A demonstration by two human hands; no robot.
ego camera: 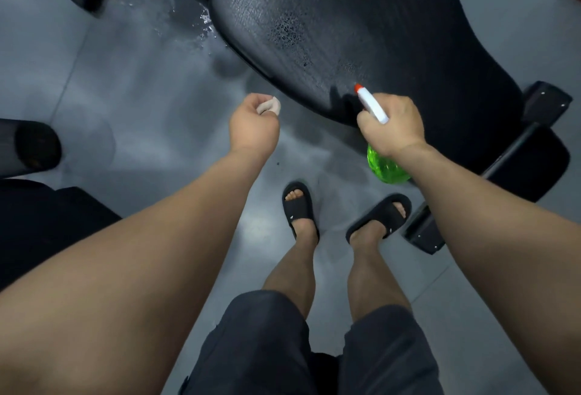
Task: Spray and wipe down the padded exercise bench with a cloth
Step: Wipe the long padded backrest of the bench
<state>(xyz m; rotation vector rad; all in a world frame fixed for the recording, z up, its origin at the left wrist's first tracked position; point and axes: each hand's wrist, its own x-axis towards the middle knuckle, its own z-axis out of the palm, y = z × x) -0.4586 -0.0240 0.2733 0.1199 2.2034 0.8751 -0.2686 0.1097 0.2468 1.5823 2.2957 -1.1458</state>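
Head view: right hand (393, 125) grips green translucent spray bottle (385, 168); textured black bench pad (361, 17) droplet-beaded.

Open floor (132, 105) left of bench pad (361, 33); roller (34, 146) far left.

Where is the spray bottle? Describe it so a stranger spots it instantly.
Start at the big black padded bench up top. At its near edge the right hand grips a translucent green plastic bottle with white spray head and red nozzle. Nothing else is green; the left hand pinches a pale cloth.
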